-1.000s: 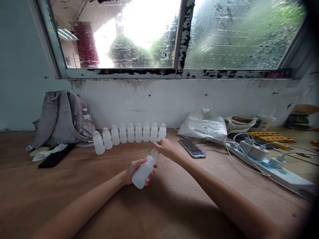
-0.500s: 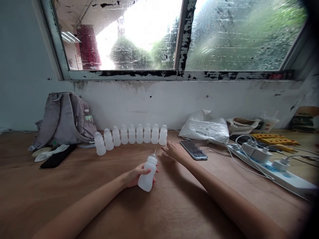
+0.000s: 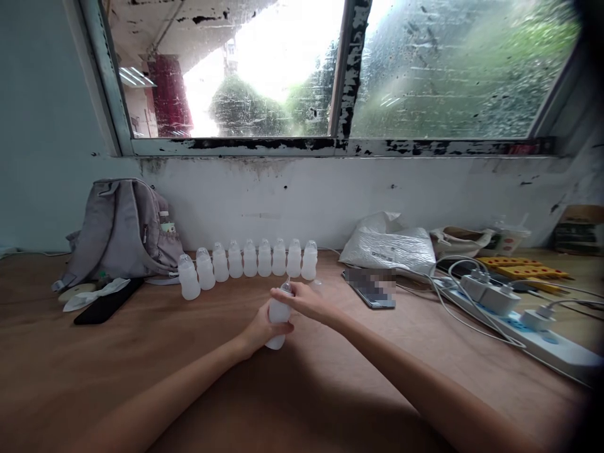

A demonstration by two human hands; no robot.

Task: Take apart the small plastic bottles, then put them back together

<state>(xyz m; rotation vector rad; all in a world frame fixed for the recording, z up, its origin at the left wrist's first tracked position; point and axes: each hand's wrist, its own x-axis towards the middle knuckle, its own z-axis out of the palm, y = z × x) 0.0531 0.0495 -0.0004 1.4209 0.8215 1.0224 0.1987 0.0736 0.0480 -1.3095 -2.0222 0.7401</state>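
Note:
A frosted white feeding bottle (image 3: 278,313) with a thin pointed tip stands slightly tilted over the middle of the table. Its body is wrapped by my left hand (image 3: 261,330), thumb across the front. My right hand (image 3: 302,301) has its fingers closed round the collar at the bottle's top, so most of the collar is hidden; the tip pokes up above the fingers. A small clear cap (image 3: 318,282) lies on the table beyond my right hand. Behind, a row of several similar capped bottles (image 3: 250,258) stands upright near the wall.
On the left are a grey backpack (image 3: 125,229), a black flat case (image 3: 109,302) and a white tissue (image 3: 97,294). To the right lie a phone (image 3: 370,290), a silvery bag (image 3: 389,242), and a white power strip (image 3: 542,340) with chargers and loose cables.
My right hand has come back from beside the row's right end onto the bottle's collar, leaving the clear cap on the table. The bottle is now more upright and a little farther away.

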